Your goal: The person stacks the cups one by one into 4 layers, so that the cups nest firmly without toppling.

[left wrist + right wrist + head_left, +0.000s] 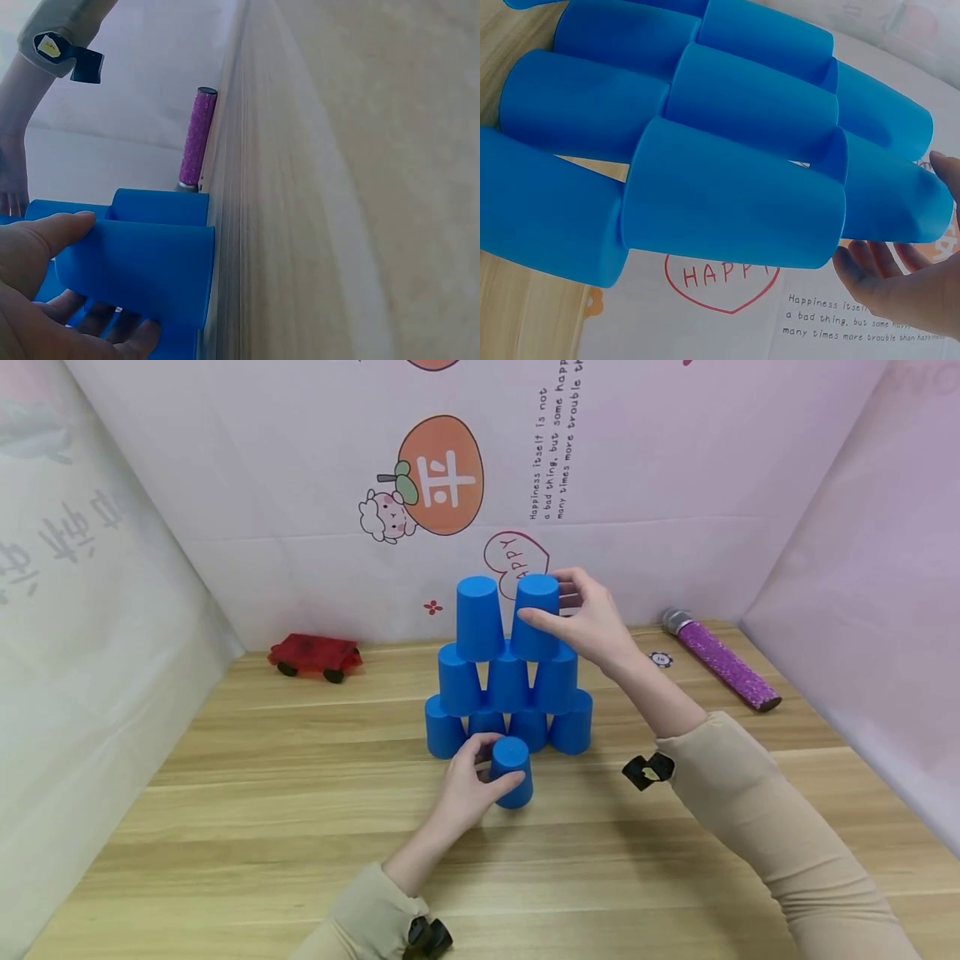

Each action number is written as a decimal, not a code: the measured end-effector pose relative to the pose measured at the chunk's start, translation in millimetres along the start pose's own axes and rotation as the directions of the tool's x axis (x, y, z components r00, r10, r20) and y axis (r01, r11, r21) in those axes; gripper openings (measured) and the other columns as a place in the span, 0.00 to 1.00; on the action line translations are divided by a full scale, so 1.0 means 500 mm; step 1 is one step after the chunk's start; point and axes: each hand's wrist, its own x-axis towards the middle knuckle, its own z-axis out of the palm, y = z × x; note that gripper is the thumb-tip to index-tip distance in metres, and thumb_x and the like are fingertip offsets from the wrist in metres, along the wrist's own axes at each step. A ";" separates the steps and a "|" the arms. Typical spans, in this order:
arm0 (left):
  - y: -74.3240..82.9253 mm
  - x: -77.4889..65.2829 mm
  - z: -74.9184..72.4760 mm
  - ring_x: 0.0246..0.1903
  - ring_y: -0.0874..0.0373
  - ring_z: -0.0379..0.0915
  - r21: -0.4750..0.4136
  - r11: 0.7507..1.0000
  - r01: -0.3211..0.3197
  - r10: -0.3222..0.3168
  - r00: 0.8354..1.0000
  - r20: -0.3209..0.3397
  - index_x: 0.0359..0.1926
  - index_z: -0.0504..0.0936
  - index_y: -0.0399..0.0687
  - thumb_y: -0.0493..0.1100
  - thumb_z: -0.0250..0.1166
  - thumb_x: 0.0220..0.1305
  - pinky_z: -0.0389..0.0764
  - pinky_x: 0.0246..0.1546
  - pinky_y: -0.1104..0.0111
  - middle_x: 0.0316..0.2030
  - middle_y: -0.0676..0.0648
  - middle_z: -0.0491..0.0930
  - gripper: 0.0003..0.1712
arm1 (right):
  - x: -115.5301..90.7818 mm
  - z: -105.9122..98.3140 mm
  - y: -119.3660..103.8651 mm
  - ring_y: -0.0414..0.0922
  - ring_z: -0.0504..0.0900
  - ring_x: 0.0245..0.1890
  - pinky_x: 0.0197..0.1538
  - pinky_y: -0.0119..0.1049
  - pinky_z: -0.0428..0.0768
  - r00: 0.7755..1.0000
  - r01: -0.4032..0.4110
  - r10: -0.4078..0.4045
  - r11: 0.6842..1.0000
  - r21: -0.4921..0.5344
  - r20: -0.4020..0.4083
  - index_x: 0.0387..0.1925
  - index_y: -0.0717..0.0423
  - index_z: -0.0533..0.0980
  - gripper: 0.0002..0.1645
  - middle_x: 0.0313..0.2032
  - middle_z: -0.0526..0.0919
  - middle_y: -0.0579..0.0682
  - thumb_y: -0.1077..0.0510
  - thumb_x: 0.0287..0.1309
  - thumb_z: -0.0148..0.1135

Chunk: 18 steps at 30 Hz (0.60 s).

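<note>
Blue cups stand upside down in a stepped stack, a bottom row of several, then three cups [507, 681], then two on top. My right hand [592, 620] grips the right top cup [534, 642], thumb in front and fingers behind; in the right wrist view this cup [892, 191] sits above the row of three. Beside it stands the left top cup [478, 620]. My left hand [461, 792] holds a single inverted cup [512, 760] in front of the bottom row. In the left wrist view, thumb and fingers curl round that cup [142, 266].
A red toy car [315, 656] sits at the back left. A purple glittery microphone [723, 662] lies at the right, with a small round chip [661, 659] near its head. A printed white cloth [300, 485] rises behind the wooden table [262, 827] and along both sides.
</note>
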 end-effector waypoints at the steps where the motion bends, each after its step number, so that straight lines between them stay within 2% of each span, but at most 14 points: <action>1: 0.000 -0.001 -0.001 0.58 0.43 0.70 0.002 1.000 0.004 -0.004 1.000 0.002 0.57 0.69 0.44 0.45 0.67 0.58 0.74 0.57 0.48 0.58 0.41 0.72 0.28 | 0.000 -0.002 -0.001 0.55 0.71 0.59 0.58 0.60 0.71 1.000 0.000 0.000 1.000 0.001 0.005 0.64 0.53 0.62 0.42 0.61 0.70 0.58 0.42 0.53 0.65; 10: 0.002 -0.005 -0.011 0.57 0.44 0.71 -0.019 1.000 -0.004 0.004 1.000 0.002 0.57 0.70 0.47 0.46 0.67 0.58 0.74 0.57 0.49 0.57 0.42 0.73 0.27 | -0.011 -0.053 0.004 0.55 0.65 0.64 0.62 0.60 0.68 0.997 -0.055 0.054 0.998 0.021 0.048 0.69 0.47 0.55 0.47 0.66 0.65 0.55 0.39 0.52 0.64; 14: 0.006 -0.006 -0.027 0.56 0.45 0.72 -0.033 0.999 -0.006 0.005 1.000 -0.009 0.56 0.71 0.49 0.47 0.68 0.57 0.74 0.56 0.49 0.56 0.43 0.74 0.26 | -0.027 -0.086 0.020 0.57 0.59 0.68 0.65 0.62 0.62 0.990 -0.080 0.078 0.997 0.018 0.119 0.71 0.45 0.49 0.50 0.69 0.59 0.55 0.42 0.54 0.64; 18: 0.014 -0.006 -0.055 0.57 0.44 0.72 -0.047 0.999 -0.009 0.007 0.999 -0.039 0.56 0.72 0.50 0.47 0.68 0.57 0.74 0.56 0.48 0.57 0.44 0.74 0.26 | -0.045 -0.106 0.055 0.58 0.55 0.69 0.66 0.64 0.59 0.971 -0.115 0.106 0.993 0.029 0.212 0.72 0.45 0.45 0.50 0.70 0.56 0.56 0.47 0.57 0.63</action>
